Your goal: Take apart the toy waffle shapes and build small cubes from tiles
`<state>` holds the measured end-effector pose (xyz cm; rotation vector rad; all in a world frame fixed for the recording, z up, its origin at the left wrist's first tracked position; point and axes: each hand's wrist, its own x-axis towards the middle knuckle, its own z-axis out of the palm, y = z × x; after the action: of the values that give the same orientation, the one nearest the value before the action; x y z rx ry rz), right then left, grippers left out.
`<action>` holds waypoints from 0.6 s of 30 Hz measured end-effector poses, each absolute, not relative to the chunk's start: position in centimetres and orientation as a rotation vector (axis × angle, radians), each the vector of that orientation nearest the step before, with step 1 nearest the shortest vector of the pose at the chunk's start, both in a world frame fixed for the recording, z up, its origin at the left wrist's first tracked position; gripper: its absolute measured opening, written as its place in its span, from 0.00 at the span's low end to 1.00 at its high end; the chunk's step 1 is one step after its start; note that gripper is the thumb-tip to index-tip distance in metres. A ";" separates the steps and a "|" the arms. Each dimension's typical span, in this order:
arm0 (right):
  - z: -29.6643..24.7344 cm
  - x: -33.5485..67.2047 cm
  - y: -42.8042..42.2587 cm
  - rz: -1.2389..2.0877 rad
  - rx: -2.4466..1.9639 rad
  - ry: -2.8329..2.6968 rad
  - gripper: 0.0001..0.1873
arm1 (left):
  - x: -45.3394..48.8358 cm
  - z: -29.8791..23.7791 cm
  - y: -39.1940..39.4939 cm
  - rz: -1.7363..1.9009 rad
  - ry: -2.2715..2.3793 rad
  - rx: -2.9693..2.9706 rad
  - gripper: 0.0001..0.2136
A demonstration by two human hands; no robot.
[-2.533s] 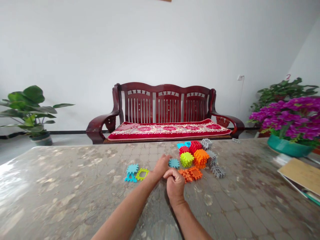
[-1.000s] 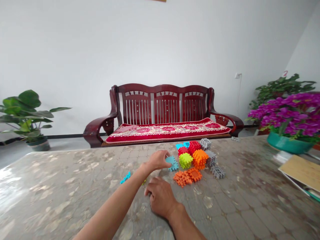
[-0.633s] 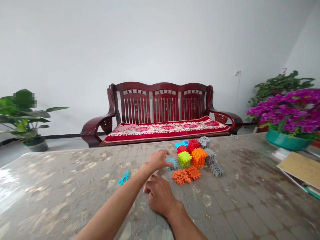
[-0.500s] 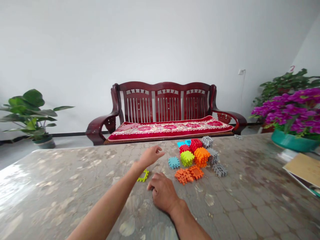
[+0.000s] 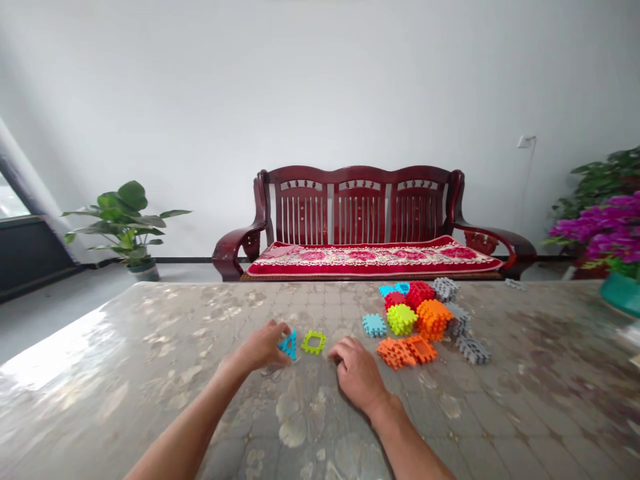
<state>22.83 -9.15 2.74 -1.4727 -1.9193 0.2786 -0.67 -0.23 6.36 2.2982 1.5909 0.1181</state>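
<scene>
My left hand [image 5: 271, 345] has its thumb and fingers around the edges of a blue triangular building piece [image 5: 289, 345], low over the table or on it. Just to the right lies a lime-green square frame piece [image 5: 313, 342] with notched edges, flat and untouched. My right hand [image 5: 356, 373] rests on the table beyond that frame, fingers curled in, with nothing visible in them. Right of it are orange pieces [image 5: 406, 351], a light-blue stack [image 5: 375, 325] and a lime-green stack [image 5: 402, 319].
Further stacks stand behind: orange [image 5: 434, 319], red [image 5: 420, 293] and grey [image 5: 445, 289]. Grey pieces [image 5: 473, 350] lie at their right. A patterned cover lies on the table [image 5: 240, 413]. Purple flowers [image 5: 605, 230] in a teal pot stand far right; a wooden bench [image 5: 360, 177] is beyond.
My left hand has drawn back toward the left, and the blue triangle now shows in it beside the green frame. The view has turned left; my right hand still rests on the table.
</scene>
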 end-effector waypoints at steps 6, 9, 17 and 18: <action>2.9 22.9 -9.2 0.175 -1.462 -1.917 0.26 | 2.5 4.6 -0.4 0.333 1.372 2.300 0.17; 2.8 22.9 -9.1 0.133 -1.495 -1.922 0.25 | 3.8 4.3 -0.3 0.417 1.337 2.294 0.14; 2.5 23.0 -8.9 0.015 -1.648 -1.915 0.17 | 4.9 3.2 -0.1 0.570 1.407 2.140 0.15; 2.6 23.0 -8.9 -0.002 -1.661 -1.928 0.16 | 5.0 3.0 -0.2 0.594 1.414 2.116 0.15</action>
<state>22.96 -8.90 2.62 -1.6615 -1.9284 -0.0016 5.00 -0.19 3.00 2.1159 1.4139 0.5941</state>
